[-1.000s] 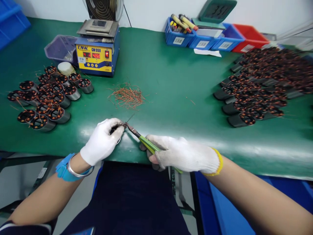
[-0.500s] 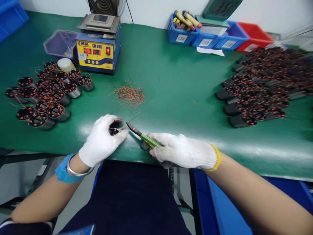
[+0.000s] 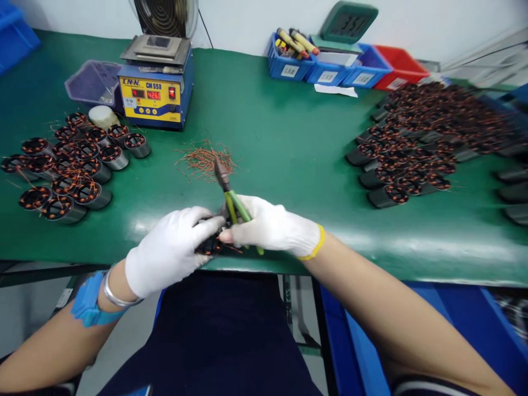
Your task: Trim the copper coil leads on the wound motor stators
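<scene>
My left hand (image 3: pixel 171 247), in a white glove, is closed around a motor stator (image 3: pixel 209 243) with copper windings near the table's front edge. Part of the stator is hidden by the fingers. In my right hand (image 3: pixel 268 225), also gloved, are green-handled cutting pliers (image 3: pixel 231 201), their dark jaws pointing away from me. The right thumb and fingertips meet the stator's right side, where a copper wire end sticks out. Beyond the pliers' tip lies a pile of cut copper wire pieces (image 3: pixel 202 160).
Several wound stators (image 3: pixel 87 192) stand at the left beside a yellow-and-blue soldering unit (image 3: pixel 152 102). A large group of stators (image 3: pixel 388 195) fills the right. Blue bins (image 3: pixel 291 70) and a red bin (image 3: pixel 400 69) line the back under a digital clock (image 3: pixel 350 22).
My right hand has moved left to the stator, and the pliers have swung from pointing left to pointing away from me. The stator is tilted so its wound end shows more.
</scene>
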Demonstrator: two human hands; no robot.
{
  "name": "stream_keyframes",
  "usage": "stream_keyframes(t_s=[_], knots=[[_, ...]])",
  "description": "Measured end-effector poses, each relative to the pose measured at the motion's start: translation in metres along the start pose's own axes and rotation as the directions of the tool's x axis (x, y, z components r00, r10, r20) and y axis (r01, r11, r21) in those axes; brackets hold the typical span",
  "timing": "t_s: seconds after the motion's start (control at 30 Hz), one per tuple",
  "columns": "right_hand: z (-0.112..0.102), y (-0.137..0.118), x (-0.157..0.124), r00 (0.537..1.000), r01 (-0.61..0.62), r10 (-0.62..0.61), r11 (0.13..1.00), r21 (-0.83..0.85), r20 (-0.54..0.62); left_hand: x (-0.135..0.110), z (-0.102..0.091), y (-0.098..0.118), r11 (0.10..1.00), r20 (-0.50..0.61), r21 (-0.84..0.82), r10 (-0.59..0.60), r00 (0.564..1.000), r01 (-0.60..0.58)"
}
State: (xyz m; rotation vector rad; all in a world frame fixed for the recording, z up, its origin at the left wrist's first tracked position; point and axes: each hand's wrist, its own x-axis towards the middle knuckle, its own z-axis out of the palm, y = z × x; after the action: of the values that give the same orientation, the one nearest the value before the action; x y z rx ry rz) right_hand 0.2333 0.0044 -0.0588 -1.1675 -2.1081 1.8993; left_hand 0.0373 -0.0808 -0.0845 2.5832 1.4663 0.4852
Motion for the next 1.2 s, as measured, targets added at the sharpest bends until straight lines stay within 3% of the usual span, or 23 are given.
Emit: stream_keyframes(t_s=[0.1,0.23,0.33,0.37,0.43,0.5,0.53,0.63,0.73,0.83,0.97,1.03,1.1,1.2], knots=[[0.007,0.002,0.000,0.992,-0.017,0.006,0.996,-0.087,-0.124,0.007,-0.001,0.004,0.999,-0.041,0.028,0.043,0.998,-0.042],[0.011,0.011,-0.012,0.937,0.034,-0.048,0.998,-0.047,-0.347,0.001,-0.001,0.011,0.985,-0.102,-0.009,-0.173,0.980,0.173],[0.014,0.018,-0.020,0.906,0.069,-0.054,0.997,0.021,-0.420,-0.009,-0.008,0.012,0.918,0.019,-0.372,-0.141,0.990,0.137],[0.015,0.019,-0.022,0.904,0.082,-0.055,0.995,0.047,-0.424,-0.012,-0.011,0.011,0.852,0.014,-0.509,-0.131,0.991,0.120],[0.018,0.021,-0.024,0.914,0.108,-0.061,0.990,0.096,-0.401,-0.013,-0.014,0.007,0.751,-0.067,-0.649,-0.222,0.973,0.127],[0.021,0.023,-0.025,0.924,0.129,-0.075,0.984,0.122,-0.375,-0.008,-0.013,0.006,0.779,-0.150,-0.607,-0.309,0.939,0.160],[0.023,0.024,-0.024,0.925,0.137,-0.084,0.983,0.120,-0.371,-0.004,-0.010,0.006,0.820,-0.149,-0.548,-0.289,0.945,0.165],[0.027,0.028,-0.024,0.910,0.179,-0.124,0.978,0.107,-0.396,0.008,0.001,0.012,0.906,-0.028,-0.399,-0.169,0.985,0.144],[0.030,0.033,-0.025,0.891,0.179,-0.132,0.981,0.069,-0.434,0.009,0.004,0.022,0.915,-0.019,-0.327,-0.257,0.966,0.237],[0.030,0.036,-0.027,0.879,0.117,-0.100,0.993,0.007,-0.467,-0.002,-0.004,0.027,0.893,0.019,-0.277,-0.364,0.931,0.355],[0.028,0.033,-0.028,0.883,0.110,-0.109,0.994,-0.025,-0.457,-0.010,-0.016,0.022,0.744,0.070,-0.525,-0.446,0.892,0.413],[0.027,0.032,-0.029,0.880,0.134,-0.138,0.990,-0.041,-0.455,-0.005,-0.015,0.020,0.692,0.076,-0.571,-0.490,0.868,0.441],[0.027,0.032,-0.030,0.876,0.138,-0.152,0.988,-0.063,-0.458,0.002,-0.010,0.020,0.751,0.077,-0.490,-0.467,0.881,0.442],[0.028,0.034,-0.031,0.882,0.124,-0.131,0.991,-0.047,-0.453,0.005,-0.001,0.024,0.815,0.072,-0.492,-0.313,0.947,0.306]])
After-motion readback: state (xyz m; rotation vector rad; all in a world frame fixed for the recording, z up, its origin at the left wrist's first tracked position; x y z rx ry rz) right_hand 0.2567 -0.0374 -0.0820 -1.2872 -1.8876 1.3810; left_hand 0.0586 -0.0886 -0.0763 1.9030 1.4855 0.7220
